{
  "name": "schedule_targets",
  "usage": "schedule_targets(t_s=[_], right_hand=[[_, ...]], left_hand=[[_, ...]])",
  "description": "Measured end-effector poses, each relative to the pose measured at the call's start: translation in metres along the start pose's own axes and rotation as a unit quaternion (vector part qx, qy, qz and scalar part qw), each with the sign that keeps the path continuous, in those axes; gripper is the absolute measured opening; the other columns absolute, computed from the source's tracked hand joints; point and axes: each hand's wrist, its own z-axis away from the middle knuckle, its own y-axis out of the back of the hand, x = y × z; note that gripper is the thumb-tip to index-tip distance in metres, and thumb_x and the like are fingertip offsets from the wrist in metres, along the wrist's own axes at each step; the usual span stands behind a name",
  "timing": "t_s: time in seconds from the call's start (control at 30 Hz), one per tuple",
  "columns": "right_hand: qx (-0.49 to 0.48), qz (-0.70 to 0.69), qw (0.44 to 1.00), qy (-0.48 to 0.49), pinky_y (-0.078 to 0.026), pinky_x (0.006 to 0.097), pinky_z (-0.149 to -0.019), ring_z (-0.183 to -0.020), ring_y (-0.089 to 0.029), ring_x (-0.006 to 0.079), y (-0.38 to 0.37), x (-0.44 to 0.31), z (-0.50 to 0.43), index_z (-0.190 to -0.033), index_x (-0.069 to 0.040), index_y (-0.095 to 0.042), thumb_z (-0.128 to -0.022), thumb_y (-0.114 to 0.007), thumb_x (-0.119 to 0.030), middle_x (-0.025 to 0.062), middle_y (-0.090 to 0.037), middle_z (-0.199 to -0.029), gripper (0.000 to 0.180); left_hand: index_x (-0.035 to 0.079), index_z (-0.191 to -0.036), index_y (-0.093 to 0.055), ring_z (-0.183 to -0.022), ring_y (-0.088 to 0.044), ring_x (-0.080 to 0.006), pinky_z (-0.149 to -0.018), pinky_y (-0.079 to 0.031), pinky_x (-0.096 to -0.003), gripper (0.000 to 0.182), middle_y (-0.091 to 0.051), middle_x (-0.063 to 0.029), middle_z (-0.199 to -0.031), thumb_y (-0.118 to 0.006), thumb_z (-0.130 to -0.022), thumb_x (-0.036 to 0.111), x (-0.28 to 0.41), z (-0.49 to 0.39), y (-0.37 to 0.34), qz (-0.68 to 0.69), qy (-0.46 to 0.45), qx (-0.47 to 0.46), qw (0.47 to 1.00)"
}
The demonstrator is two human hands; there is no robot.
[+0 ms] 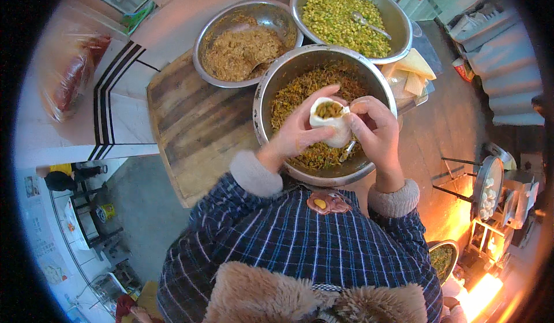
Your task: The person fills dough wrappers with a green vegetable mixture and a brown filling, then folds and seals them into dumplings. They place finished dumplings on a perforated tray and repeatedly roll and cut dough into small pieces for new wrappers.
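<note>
A white dough wrapper (337, 135) with chopped filling (329, 109) showing through its open top rests in my left hand (298, 128). The left fingers curl around its back, and the thumb lies across its front. My right hand (375, 126) pinches the wrapper's rim between thumb and fingertips. Both hands are over a large steel bowl (261, 119) of shredded brown-green filling (298, 93). A metal spoon (347, 151) sticks out of that filling below the dough, its lower part hidden.
Behind stand a steel bowl of tan filling (240, 50) and another of diced green filling (337, 16), each with a spoon. A wooden board (194, 119) extends left. Folded yellowish cloth (413, 70) lies right. Farther right, a round tray (479, 189) carries several white buns.
</note>
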Motion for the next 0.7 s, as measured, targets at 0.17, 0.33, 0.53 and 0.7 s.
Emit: schedule_targets(t_s=[0.17,0.33,0.53,0.7], right_hand=[[0.0,0.136,0.991,0.006,-0.05,0.031,-0.064,-0.074,-0.062,0.0245,-0.012,0.012,0.008,-0.085,-0.002,-0.064,-0.074,-0.072,-0.003,0.0119,-0.062,-0.085,0.014],[0.0,0.191,0.975,0.113,-0.05,0.0321,-0.062,-0.072,-0.061,0.024,-0.014,0.012,0.01,-0.09,-0.003,-0.062,-0.073,-0.073,-0.004,0.0118,-0.06,-0.087,0.02],[-0.017,0.124,0.992,0.028,-0.049,0.0315,-0.061,-0.071,-0.06,0.0232,-0.007,0.007,0.005,-0.088,-0.003,-0.063,-0.075,-0.071,-0.004,0.0112,-0.06,-0.084,0.016],[-0.004,0.131,0.991,0.023,-0.049,0.0327,-0.063,-0.072,-0.061,0.0246,-0.003,0.006,0.003,-0.087,-0.001,-0.064,-0.074,-0.071,-0.004,0.0113,-0.061,-0.085,0.015]], left_hand=[[0.006,-0.134,-0.041,-0.116,-0.053,-0.0217,-0.1,-0.044,-0.0381,0.04,-0.053,-0.01,-0.124,-0.047,-0.099,0.023,-0.033,0.011,-0.009,0.234,0.015,0.161,0.959],[0.002,-0.125,-0.049,-0.107,-0.057,-0.0191,-0.093,-0.048,-0.0359,0.032,-0.057,-0.0098,-0.117,-0.046,-0.096,0.015,-0.029,0.005,-0.003,0.175,0.018,0.174,0.969],[0.0,-0.12,-0.055,-0.106,-0.058,-0.0196,-0.094,-0.048,-0.0363,0.036,-0.059,-0.0107,-0.114,-0.044,-0.086,0.003,-0.019,0.003,-0.009,0.162,0.019,0.182,0.97],[0.001,-0.13,-0.048,-0.116,-0.053,-0.0208,-0.1,-0.043,-0.0385,0.045,-0.056,-0.0106,-0.122,-0.043,-0.086,0.005,-0.014,0.0,-0.01,0.159,0.056,0.146,0.975]])
